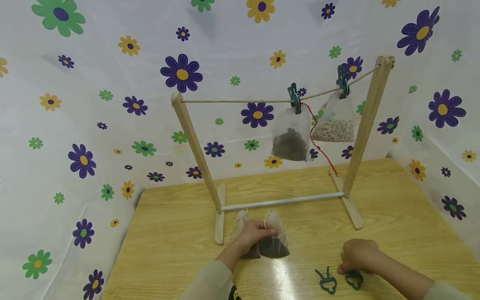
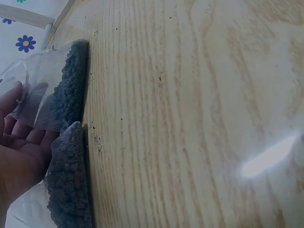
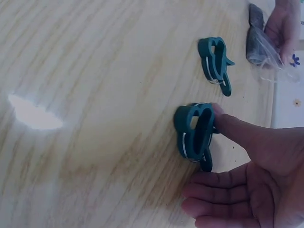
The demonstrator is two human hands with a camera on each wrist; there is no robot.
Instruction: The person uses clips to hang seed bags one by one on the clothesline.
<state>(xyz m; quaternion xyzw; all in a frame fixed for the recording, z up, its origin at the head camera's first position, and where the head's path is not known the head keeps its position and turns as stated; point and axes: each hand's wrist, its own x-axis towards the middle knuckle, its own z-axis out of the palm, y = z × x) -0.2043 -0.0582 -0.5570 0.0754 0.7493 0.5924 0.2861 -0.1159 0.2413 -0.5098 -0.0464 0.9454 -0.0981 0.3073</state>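
Note:
My left hand (image 1: 254,234) pinches the clear upper part of a small drawstring bag (image 1: 274,248) of dark grains, thumb in front and fingers behind. Close beside it a second bag (image 2: 71,180), of brownish bits, stands on the table. On the right, my right hand (image 1: 361,253) is at a green plastic clip (image 3: 194,130) lying on the wood. Its thumb touches one handle in the right wrist view, while the other fingers stay loosely extended near the second handle. Another green clip (image 1: 328,284) lies just to the left.
A wooden stand (image 1: 196,154) carries a rope (image 1: 236,101). Two clips hang a bag of dark material (image 1: 289,146) and a bag of pale bits (image 1: 333,130) from it. A red string (image 1: 314,133) dangles there. A white rod (image 1: 283,201) joins the stand's feet.

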